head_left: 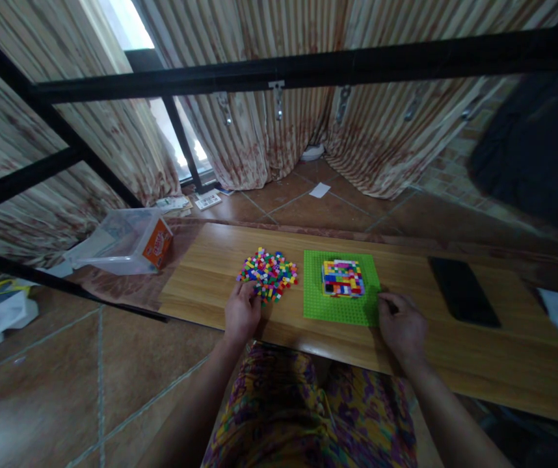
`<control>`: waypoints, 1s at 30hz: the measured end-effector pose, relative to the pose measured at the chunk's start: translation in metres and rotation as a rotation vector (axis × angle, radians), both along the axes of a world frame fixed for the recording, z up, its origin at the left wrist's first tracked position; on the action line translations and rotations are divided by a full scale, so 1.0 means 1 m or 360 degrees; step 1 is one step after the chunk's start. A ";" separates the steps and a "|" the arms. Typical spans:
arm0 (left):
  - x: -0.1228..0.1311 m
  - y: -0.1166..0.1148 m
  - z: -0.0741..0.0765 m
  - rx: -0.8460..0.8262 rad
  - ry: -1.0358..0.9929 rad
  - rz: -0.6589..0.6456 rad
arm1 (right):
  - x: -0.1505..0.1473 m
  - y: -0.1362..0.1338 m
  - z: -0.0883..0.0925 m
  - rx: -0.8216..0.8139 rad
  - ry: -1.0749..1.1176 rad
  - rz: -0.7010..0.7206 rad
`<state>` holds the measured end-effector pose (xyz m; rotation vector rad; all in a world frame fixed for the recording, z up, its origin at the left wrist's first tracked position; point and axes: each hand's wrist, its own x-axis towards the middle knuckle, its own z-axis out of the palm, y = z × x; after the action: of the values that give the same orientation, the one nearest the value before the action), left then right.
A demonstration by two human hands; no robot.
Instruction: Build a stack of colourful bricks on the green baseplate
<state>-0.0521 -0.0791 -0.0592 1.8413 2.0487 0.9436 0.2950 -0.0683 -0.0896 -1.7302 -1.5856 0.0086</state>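
Note:
A pile of small coloured bricks (pixel 269 273) lies on a low wooden board (pixel 211 273). To its right sits a green baseplate (pixel 318 299) with a square multicoloured brick build (pixel 342 277) on it. My left hand (pixel 241 312) rests at the near left edge of the pile, fingers curled against the bricks; whether it holds one is hidden. My right hand (pixel 402 325) lies at the near right corner of the baseplate, fingers bent and touching its edge.
A black phone (pixel 463 290) lies flat on the board to the right. A clear plastic tub with an orange label (pixel 130 242) stands at the board's far left. Black metal bars (pixel 308 65) cross overhead. Curtains hang behind; the floor is tiled.

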 end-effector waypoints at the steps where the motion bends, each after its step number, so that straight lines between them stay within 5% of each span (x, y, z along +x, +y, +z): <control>1: 0.000 0.001 0.000 -0.0006 0.0004 0.0012 | 0.000 0.000 0.000 -0.0007 0.0001 -0.0001; 12: -0.005 0.007 -0.003 -0.0093 -0.0013 0.0028 | 0.001 0.000 -0.001 -0.0006 -0.0007 -0.0009; 30: -0.001 0.012 -0.005 0.0249 -0.0303 -0.0111 | 0.000 -0.001 0.002 -0.0018 0.0009 -0.0007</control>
<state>-0.0533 -0.0666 -0.0646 1.8055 1.8332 1.2388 0.2945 -0.0691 -0.0878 -1.7407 -1.5804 0.0207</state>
